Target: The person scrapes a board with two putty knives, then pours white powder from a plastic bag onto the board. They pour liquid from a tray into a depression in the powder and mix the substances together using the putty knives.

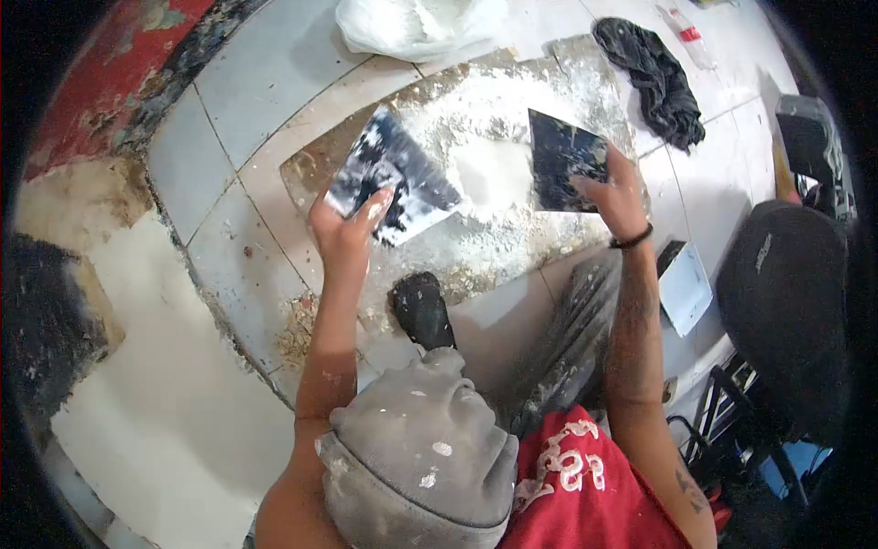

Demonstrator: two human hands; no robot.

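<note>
My left hand (352, 224) is closed on a thin, flat black square plate (389, 169) smeared with white, its thumb lying on the upper face. A second black square plate (558, 160), with only a few pale smears, is gripped in my right hand (617, 192), thumb on its face. Between the two plates lies a mound of white powder with a smooth, wet-looking white patch (489, 174) in its middle. The powder is spread over a worn brown board (315, 165) on the floor. The fingers behind both plates are hidden.
A plastic bag of white powder (412, 23) sits beyond the board. A dark crumpled cloth (649, 82) and a bottle (688, 35) lie at upper right. On the right stand a dark chair (786, 293) and a white flat object (686, 288). A half-whitened wall (155, 393) borders the left.
</note>
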